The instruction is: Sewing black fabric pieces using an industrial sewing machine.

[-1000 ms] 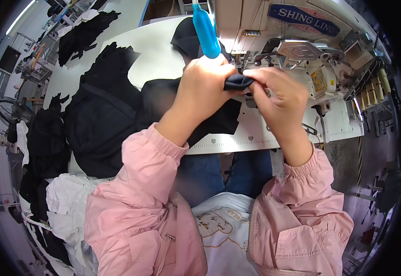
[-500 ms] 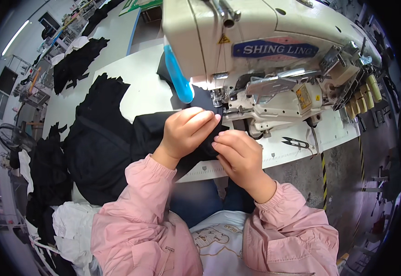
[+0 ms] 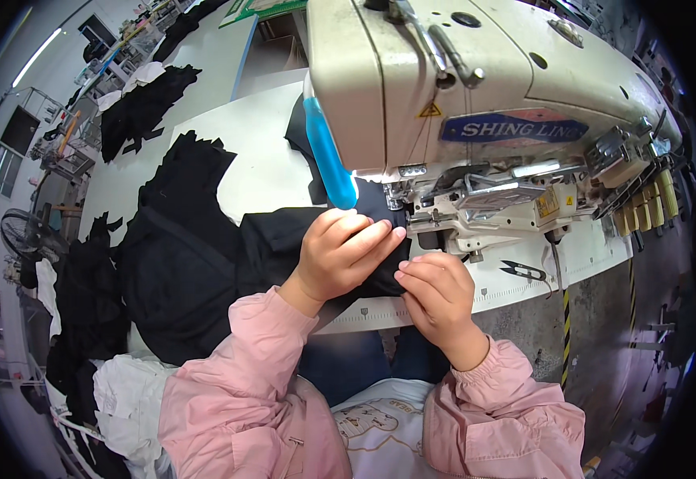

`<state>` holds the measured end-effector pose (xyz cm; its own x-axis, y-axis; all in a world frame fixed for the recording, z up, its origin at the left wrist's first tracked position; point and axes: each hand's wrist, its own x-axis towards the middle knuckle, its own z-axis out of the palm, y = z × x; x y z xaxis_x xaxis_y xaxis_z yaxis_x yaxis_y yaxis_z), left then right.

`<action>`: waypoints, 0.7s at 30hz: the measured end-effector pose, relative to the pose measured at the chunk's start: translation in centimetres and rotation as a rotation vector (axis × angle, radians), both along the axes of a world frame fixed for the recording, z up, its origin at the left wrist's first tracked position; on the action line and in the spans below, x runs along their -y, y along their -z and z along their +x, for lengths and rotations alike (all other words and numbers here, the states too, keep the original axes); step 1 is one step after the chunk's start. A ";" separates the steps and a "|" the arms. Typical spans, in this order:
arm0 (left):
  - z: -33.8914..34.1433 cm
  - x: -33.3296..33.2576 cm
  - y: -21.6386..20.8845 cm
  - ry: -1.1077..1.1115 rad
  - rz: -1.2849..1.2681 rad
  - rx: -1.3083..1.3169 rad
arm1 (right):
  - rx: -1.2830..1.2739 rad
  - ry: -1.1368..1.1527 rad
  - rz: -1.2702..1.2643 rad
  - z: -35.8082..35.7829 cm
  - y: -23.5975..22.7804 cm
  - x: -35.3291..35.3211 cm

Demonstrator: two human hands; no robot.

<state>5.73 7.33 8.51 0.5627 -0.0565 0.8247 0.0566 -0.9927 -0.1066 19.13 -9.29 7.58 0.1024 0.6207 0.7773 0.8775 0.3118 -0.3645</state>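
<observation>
A black cloth (image 3: 280,243) lies across the white table and runs up to the presser foot and needle area (image 3: 396,195) of a cream sewing machine (image 3: 348,88). Just in front of the foot, my left hand (image 3: 340,255) is closed, its thumb and fingers pinching the cloth. My right hand (image 3: 441,302) sits a little nearer to me and to the right, fingers bent together at the cloth's edge. The fingers partly cover the cloth where they grip it. Close beside the needle, on its left, hangs a bright blue rounded piece (image 3: 330,160).
Dark thread snips (image 3: 523,271) rest on the white table (image 3: 483,291), right of my hands. More black cloth (image 3: 176,271) is heaped at left, with white cloth (image 3: 130,399) below it. Black pieces (image 3: 144,108) lie farther back. A fan (image 3: 27,235) stands at far left.
The whole view has shifted, so the machine, cloth and hands appear lower and farther right. Relative to the needle, both hands stay almost where they were, still at the cloth.
</observation>
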 end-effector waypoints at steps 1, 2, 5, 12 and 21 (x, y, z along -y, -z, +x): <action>-0.1 0.0 -0.1 -0.003 -0.001 0.000 | 0.000 -0.003 -0.001 0.0 0.0 -0.1; -0.1 0.0 -0.3 -0.008 -0.005 -0.004 | -0.002 -0.005 -0.005 -0.1 -0.1 0.0; -0.1 0.2 -0.2 -0.016 -0.026 -0.013 | -0.003 -0.007 -0.014 0.0 -0.1 0.0; -0.2 0.3 0.0 -0.073 -0.055 -0.056 | 0.004 0.025 0.004 0.2 0.0 -0.4; -0.5 -0.2 -0.1 -0.083 0.014 -0.054 | -0.012 0.050 0.024 0.2 0.0 -1.1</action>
<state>5.20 7.57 8.64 0.6099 -0.0191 0.7923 0.1321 -0.9833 -0.1253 19.30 -8.18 7.54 0.1418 0.5958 0.7905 0.8878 0.2767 -0.3678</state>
